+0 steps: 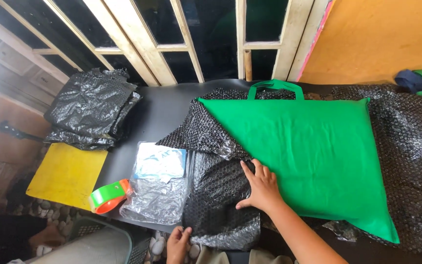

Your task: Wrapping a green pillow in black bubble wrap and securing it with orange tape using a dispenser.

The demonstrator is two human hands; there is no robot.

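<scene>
On the counter, my right hand presses flat on the bubble wrap folded over the green bag, pinning it; my left hand pinches the wrap's near edge.

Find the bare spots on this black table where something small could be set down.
Bare table lies between the black bag pile, the bubble wrap and the clear packet. The right side is crowded: the green bag covers the wrap. The front edge holds tape, both hands and the yellow sheet.

Black bubble wrap, seemingly folded over green bag
</scene>
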